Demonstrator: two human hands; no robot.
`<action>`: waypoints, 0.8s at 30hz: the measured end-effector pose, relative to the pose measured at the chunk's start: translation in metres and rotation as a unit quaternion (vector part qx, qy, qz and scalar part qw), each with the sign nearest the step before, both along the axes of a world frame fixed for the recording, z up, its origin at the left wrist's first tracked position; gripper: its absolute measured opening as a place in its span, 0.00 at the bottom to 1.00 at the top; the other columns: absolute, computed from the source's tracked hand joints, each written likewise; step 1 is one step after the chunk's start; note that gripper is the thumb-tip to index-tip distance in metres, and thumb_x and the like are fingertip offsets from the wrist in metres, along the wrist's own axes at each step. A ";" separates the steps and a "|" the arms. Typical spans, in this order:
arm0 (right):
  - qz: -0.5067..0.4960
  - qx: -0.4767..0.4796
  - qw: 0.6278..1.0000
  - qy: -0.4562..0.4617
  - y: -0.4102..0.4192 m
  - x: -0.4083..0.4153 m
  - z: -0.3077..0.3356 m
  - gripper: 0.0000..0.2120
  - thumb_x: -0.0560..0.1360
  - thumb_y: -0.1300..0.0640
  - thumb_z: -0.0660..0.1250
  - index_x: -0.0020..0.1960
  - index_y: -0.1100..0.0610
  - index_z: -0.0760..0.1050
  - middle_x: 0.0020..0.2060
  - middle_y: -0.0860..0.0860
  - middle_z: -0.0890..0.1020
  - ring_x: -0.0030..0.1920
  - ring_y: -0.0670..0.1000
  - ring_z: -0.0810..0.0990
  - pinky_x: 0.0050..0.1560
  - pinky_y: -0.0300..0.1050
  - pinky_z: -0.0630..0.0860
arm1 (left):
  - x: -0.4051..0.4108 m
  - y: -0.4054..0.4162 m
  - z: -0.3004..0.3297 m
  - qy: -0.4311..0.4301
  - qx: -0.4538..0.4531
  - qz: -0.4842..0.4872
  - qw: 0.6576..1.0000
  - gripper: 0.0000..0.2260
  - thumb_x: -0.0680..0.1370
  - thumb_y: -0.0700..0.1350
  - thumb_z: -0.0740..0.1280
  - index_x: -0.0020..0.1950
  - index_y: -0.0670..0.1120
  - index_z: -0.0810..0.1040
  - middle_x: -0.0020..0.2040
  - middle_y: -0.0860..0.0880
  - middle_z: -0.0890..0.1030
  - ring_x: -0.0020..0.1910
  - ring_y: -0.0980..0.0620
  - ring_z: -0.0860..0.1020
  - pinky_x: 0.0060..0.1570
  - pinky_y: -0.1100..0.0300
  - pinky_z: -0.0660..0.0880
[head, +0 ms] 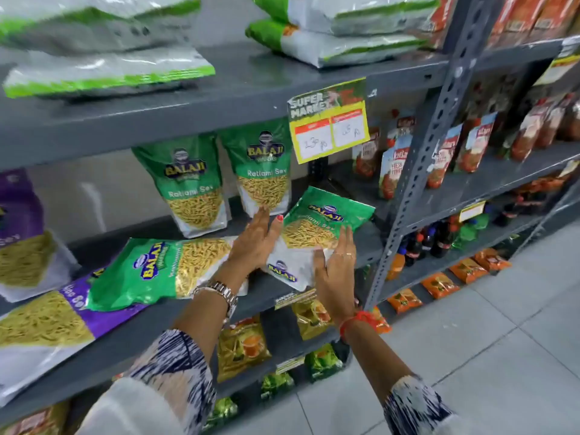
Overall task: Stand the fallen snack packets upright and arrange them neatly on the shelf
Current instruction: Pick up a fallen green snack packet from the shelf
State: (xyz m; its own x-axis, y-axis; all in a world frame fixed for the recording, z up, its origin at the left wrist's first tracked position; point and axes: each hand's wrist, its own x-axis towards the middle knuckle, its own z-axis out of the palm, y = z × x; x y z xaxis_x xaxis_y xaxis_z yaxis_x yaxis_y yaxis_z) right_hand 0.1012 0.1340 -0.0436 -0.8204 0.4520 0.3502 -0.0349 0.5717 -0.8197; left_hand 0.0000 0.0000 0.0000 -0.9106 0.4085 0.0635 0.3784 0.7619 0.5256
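A green Ratlami Sev packet (323,227) leans back, half raised, at the right end of the grey middle shelf (282,290). My left hand (255,243) presses flat against its left edge and my right hand (337,271) grips its lower right side. Two green packets (191,186) (262,171) stand upright behind. Another green packet (163,271) lies flat to the left, overlapping a fallen purple Aloo Sev packet (62,315). A second purple packet (22,233) stands at the far left.
A yellow price tag (329,124) hangs from the shelf above. White and green bags (106,73) lie on the upper shelf. A perforated steel upright (417,171) stands right of the packet, with ketchup pouches (392,171) beyond. Yellow packets (241,346) fill the lower shelf.
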 end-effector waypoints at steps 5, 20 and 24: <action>-0.118 -0.289 0.948 -0.058 0.024 -0.030 -0.016 0.22 0.78 0.61 0.58 0.69 0.69 0.61 0.68 0.61 0.67 0.67 0.57 0.68 0.66 0.35 0.61 | -0.047 0.039 -0.009 -0.168 0.066 0.097 0.979 0.20 0.79 0.56 0.52 0.58 0.43 0.74 0.59 0.37 0.76 0.57 0.40 0.75 0.55 0.51 0.70; -0.135 -0.464 0.870 -0.100 0.054 -0.027 -0.025 0.10 0.77 0.55 0.62 0.48 0.62 0.76 0.49 0.60 0.79 0.52 0.60 0.78 0.55 0.56 0.78 | -0.045 0.045 -0.025 -0.240 0.279 0.248 0.896 0.11 0.69 0.41 0.73 0.28 0.43 0.75 0.28 0.44 0.78 0.31 0.50 0.75 0.38 0.58 0.72; -0.130 -0.430 0.891 -0.067 0.059 -0.003 -0.020 0.13 0.77 0.58 0.63 0.34 0.55 0.74 0.32 0.51 0.75 0.42 0.54 0.75 0.49 0.51 0.71 | -0.003 0.035 -0.029 -0.257 0.333 0.273 0.865 0.11 0.71 0.45 0.70 0.49 0.39 0.80 0.49 0.40 0.81 0.48 0.43 0.78 0.55 0.47 0.74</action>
